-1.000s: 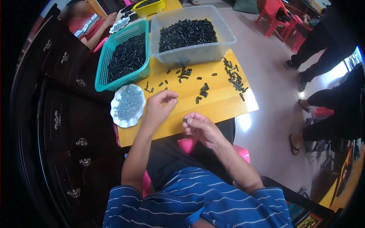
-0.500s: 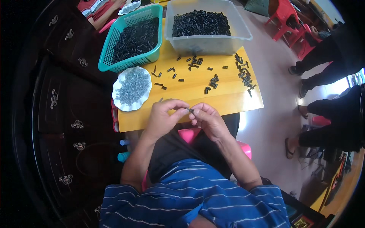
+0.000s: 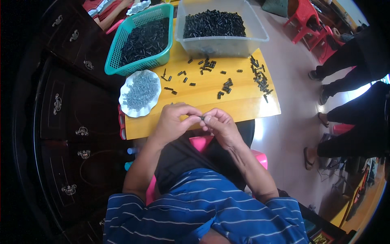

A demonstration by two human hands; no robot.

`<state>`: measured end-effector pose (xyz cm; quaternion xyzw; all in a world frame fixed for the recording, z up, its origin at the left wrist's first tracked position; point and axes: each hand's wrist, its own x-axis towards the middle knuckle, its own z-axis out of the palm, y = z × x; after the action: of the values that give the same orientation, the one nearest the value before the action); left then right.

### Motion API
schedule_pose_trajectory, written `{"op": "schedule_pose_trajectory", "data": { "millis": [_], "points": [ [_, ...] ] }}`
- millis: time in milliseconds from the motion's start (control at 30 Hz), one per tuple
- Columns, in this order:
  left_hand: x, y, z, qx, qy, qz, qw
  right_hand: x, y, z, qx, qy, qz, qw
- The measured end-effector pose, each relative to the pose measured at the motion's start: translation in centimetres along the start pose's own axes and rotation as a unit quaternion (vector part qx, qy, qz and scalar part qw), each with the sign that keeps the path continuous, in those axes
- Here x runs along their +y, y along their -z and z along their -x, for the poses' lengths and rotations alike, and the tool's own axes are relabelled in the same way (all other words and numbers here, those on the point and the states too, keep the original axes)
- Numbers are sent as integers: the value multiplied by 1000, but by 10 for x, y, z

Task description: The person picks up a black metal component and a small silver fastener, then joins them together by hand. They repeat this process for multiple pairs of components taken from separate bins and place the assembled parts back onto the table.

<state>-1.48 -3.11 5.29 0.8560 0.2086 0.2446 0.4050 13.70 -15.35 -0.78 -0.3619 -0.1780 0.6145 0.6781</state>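
Note:
My left hand and my right hand meet at the near edge of the yellow table. Both pinch a small dark part between thumb and fingertips; the fingers cover most of it. Beyond them, short black cylindrical pieces lie scattered over the tabletop. Along the right edge is a pile of longer black pieces, some with a thin end sticking out. Left of my left hand stands a white scalloped plate, heaped with small silvery, screw-like pieces.
At the back are a teal basket and a translucent plastic tub, each holding many black pieces. Dark drawers line the left side. People's legs and red chairs are on the right. Another person's arm shows at top left.
Both hands keep their pinch on the small dark part, with only slight finger movement. The whole view has shifted a little.

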Motion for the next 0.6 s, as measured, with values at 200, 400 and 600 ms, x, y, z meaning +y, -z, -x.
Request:
{"op": "schedule_pose_trajectory", "data": {
  "millis": [200,400,600],
  "points": [
    [2,0,8,0,26,102,994,4,-1,0,-21,35,6,999],
    [-2,-6,14,27,101,167,980,-1,-11,6,3,59,86,995],
    [0,-8,10,56,-17,43,997,7,0,1,-5,63,50,997]
  ]
}}
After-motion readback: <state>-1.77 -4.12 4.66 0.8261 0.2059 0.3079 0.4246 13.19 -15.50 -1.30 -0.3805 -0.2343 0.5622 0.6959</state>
